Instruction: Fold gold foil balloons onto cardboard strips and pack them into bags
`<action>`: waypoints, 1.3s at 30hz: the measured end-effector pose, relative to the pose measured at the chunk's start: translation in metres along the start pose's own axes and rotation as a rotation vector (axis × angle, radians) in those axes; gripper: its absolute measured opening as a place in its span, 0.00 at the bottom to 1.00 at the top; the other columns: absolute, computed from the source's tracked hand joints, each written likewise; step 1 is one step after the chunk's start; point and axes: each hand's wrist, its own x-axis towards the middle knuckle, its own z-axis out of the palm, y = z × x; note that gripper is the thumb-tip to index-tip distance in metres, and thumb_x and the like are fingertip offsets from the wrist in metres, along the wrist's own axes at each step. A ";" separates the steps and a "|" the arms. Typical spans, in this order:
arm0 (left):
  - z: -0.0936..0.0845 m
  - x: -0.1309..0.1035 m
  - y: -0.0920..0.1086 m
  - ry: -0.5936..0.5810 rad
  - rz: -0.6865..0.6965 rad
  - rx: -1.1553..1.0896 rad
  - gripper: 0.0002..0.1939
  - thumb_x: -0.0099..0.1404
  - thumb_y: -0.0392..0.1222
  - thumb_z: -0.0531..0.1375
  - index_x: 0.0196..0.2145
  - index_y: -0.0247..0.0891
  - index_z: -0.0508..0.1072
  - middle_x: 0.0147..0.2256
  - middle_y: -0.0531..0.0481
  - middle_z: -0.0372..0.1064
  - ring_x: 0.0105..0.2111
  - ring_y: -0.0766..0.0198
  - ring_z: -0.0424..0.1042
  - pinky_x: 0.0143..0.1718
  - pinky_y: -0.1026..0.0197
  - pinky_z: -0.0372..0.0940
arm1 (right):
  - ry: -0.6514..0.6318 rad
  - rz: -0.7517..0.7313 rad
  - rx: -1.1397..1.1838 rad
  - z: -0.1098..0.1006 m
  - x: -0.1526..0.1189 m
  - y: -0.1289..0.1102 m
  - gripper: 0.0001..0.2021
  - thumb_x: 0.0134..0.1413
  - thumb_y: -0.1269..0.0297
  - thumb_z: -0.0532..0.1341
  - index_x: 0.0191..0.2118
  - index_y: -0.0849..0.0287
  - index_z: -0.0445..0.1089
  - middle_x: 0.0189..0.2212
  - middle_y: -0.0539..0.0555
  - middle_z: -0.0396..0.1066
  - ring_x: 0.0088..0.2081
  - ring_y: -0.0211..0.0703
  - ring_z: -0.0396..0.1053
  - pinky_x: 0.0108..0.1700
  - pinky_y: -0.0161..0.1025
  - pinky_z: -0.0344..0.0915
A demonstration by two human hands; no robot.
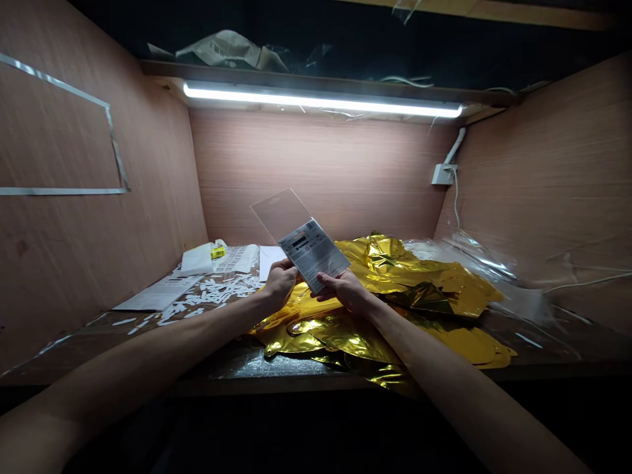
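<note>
A flat printed card in a clear plastic sleeve (318, 253) is held up, tilted, above the bench. The sleeve's bare transparent top end, with a hang slot, sticks out to the upper left. My left hand (282, 283) is closed on the card's left edge, its fingertips partly hidden behind it. Gripping the lower right corner is my right hand (343, 289), thumb on the printed face. Below and behind both hands lies a heap of shiny gold foil balloons (434, 280), flat and crumpled.
Many small white paper strips (212, 296) are scattered on the left, beside printed sheets (158, 293) and white plastic bags (237, 259). Clear plastic film (523, 289) lies at right. A tube light (320, 100) hangs under the shelf; a cable runs from a socket box (444, 174).
</note>
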 end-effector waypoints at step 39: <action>0.006 0.007 0.033 0.119 -0.088 -0.289 0.05 0.67 0.30 0.64 0.41 0.28 0.79 0.40 0.39 0.80 0.37 0.60 0.80 0.42 0.61 0.77 | 0.240 -0.280 -0.259 -0.013 0.004 -0.013 0.19 0.45 0.49 0.72 0.24 0.63 0.74 0.20 0.56 0.75 0.22 0.44 0.76 0.21 0.32 0.64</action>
